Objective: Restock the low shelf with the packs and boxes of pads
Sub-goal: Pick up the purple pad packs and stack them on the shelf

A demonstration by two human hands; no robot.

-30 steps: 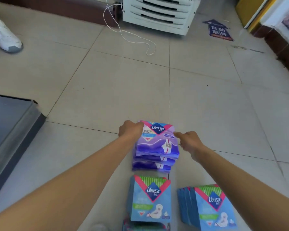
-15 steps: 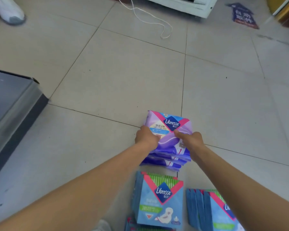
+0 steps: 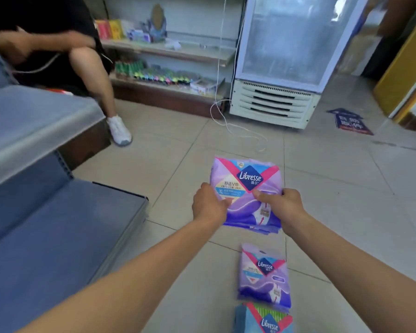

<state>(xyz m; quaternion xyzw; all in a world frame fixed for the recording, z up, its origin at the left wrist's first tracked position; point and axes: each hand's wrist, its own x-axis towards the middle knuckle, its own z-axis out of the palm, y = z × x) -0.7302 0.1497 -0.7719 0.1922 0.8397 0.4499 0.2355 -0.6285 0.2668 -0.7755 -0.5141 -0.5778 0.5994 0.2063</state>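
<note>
I hold a small stack of purple Libresse pad packs (image 3: 247, 188) in the air above the tiled floor. My left hand (image 3: 208, 205) grips its left edge and my right hand (image 3: 277, 204) grips its right edge, thumbs on the top pack. One purple pack (image 3: 264, 277) lies on the floor below the stack. A blue Libresse pack (image 3: 264, 319) lies just nearer, at the bottom edge. The low blue-grey shelf (image 3: 58, 236) is to my left, with a second shelf level (image 3: 31, 121) above it.
A person sits at the far left, one leg and a white shoe (image 3: 119, 131) on the floor by the shelf end. A white glass-door fridge (image 3: 279, 68) stands ahead, a white cord (image 3: 240, 128) trailing before it. A stocked wall shelf (image 3: 168, 80) lies behind.
I have lifted several purple packs off the floor pile, leaving one behind. My view has tilted up, so the shelf, the seated person and the fridge now show.
</note>
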